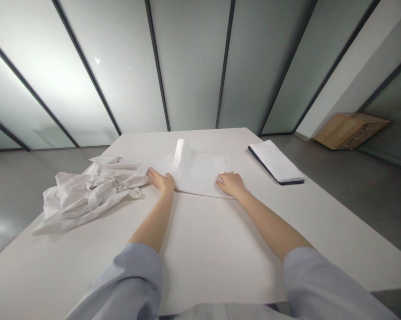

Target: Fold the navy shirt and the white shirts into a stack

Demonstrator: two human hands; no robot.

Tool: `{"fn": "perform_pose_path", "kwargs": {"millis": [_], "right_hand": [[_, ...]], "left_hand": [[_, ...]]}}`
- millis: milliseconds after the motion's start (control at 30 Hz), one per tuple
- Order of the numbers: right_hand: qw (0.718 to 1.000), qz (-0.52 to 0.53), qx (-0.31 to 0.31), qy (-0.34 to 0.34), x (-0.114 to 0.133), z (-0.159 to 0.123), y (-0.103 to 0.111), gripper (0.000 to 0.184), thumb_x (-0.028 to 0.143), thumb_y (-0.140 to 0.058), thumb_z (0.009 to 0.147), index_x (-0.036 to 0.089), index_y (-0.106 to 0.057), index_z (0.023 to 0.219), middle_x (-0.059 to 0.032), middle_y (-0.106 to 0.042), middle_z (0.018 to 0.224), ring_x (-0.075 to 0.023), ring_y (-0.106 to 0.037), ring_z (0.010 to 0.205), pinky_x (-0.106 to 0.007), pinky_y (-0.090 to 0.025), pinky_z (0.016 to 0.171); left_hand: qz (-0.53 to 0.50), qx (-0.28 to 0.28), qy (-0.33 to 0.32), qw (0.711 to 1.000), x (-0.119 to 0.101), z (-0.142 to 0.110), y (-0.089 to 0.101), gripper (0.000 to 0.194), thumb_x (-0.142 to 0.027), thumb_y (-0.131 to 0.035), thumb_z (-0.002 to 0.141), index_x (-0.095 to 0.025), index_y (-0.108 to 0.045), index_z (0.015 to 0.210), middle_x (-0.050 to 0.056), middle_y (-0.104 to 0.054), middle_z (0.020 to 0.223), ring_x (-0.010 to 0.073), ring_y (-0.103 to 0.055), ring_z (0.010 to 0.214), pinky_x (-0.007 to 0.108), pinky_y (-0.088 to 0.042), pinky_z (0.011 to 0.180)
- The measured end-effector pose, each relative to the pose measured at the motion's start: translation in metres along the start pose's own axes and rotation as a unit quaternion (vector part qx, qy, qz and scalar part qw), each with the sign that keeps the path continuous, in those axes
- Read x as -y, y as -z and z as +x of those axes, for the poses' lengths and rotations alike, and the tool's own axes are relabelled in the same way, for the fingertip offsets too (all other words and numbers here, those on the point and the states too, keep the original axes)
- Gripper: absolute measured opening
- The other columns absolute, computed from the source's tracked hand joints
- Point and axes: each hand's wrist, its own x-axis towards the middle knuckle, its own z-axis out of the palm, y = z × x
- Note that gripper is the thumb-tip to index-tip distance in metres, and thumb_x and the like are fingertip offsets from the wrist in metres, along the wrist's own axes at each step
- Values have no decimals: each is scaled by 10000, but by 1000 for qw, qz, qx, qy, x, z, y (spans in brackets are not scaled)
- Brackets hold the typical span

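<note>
A folded white cloth (200, 173) lies flat in the middle of the white table (203, 249), with one part of it standing up in a small peak at the back. My left hand (162, 181) rests on its near left corner, fingers laid flat and slightly bent. My right hand (230, 183) presses on its near right corner, fingers stretched out on the fabric. Neither hand grips anything that I can see.
A crumpled heap of white cloths (90, 191) lies at the left, touching the folded one. A flat white folded item with a dark edge (276, 162) sits at the right back. A wooden box (350, 130) stands on the floor by the glass wall.
</note>
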Motion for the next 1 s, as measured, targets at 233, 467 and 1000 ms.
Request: {"fn": "perform_pose_path", "kwargs": {"millis": [233,467,1000], "right_hand": [[991,10,-16,-129,-16,-2,9,341,364,-436,910,197,-726,978,-133,-730,881,-274,-670,875,-372,-441,788],[950,91,-81,-287,-57,6,-5,394,322,-477,839,176,-676,1146,-150,-679,1116,-321,-599,1052,-438,-429,879],[909,409,39,76,14,0,13,193,255,-456,764,204,-622,846,-12,-668,822,-195,-602,806,-294,-473,758]], "left_hand": [[208,255,-212,920,-14,-32,-1,591,-532,-503,853,-205,-497,1346,147,-450,1457,357,-347,1367,577,-192,1128],[241,286,-232,898,-12,-28,0,708,-634,-504,824,-227,-443,1401,152,-398,1494,359,-319,1382,549,-202,1125],[108,227,-346,904,-17,-37,-6,867,-322,-629,791,-181,-179,1518,149,-197,1586,310,-225,1439,451,-266,1140]]}}
